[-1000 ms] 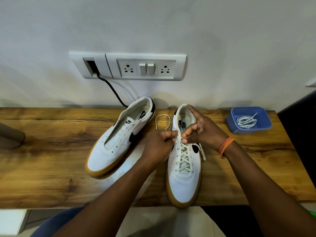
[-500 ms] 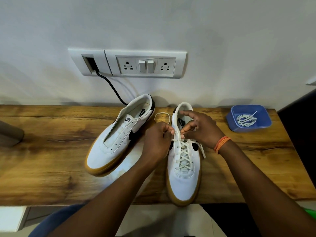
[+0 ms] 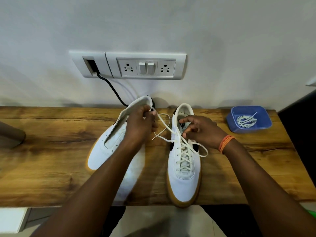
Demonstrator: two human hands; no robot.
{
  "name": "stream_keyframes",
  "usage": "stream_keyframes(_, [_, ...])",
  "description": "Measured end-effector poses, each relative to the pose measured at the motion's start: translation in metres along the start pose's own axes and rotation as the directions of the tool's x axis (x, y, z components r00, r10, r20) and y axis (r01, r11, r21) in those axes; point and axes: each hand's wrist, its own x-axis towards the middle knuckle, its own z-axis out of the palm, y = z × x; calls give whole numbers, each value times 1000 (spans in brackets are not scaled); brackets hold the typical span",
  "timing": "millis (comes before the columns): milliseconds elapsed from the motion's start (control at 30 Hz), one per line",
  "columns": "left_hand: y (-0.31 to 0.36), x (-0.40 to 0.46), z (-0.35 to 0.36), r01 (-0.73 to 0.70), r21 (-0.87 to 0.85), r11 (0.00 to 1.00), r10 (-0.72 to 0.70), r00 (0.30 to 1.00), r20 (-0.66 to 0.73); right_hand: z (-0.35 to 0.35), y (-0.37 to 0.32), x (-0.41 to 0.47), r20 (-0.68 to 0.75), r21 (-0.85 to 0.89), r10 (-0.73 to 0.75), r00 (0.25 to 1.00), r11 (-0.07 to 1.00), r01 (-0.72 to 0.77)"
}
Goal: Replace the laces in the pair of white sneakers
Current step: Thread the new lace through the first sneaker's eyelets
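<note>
A white wall with a switch-and-socket panel [image 3: 135,65] and a black cable [image 3: 112,89] running down from it backed a wood-grain worktop [image 3: 51,151], seen from the head camera looking down. Two white sneakers with gum soles lay toes toward the person: the left sneaker [image 3: 109,147] angled and bare of any lace, its eyelets empty, and the right sneaker [image 3: 185,165] straight, criss-crossed nearly to the top by a cream lace [image 3: 183,153]. The left hand [image 3: 139,124] was lifted over the bare shoe's heel, its fingers pinching one free end of that lace and drawing it out to the side, probably to take up slack. The right hand [image 3: 201,130] hovered at the tongue, fingers curled and pinching the lace near the top eyelets, likely steadying it against the pull. At the worktop's far right a blue tub [image 3: 263,124] held a coiled white lace [image 3: 246,120], presumably kept there out of the way.
</note>
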Motion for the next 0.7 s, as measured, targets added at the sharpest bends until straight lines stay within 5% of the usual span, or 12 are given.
stream_keyframes(133, [-14,-15,18,146,102,984,-157,981,113,0,-2,0,-2,39,23,1000,999,-22])
stream_keyframes(267, [-27,-27,37,244,17,970,-243,955,169,1,-4,0,6,23,22,1000,999,-22])
stream_keyframes(467, [-22,-23,42,62,-105,993,-48,991,128,0,-4,-1,3,18,29,1000,999,-29])
stream_keyframes(633, [12,-1,7,-61,-225,972,26,988,-155,-1,-6,-2,12,13,40,999,999,-40])
stream_keyframes(700, [15,4,-2,-47,-166,985,18,985,-169,0,-7,-2,1,19,43,999,999,-43])
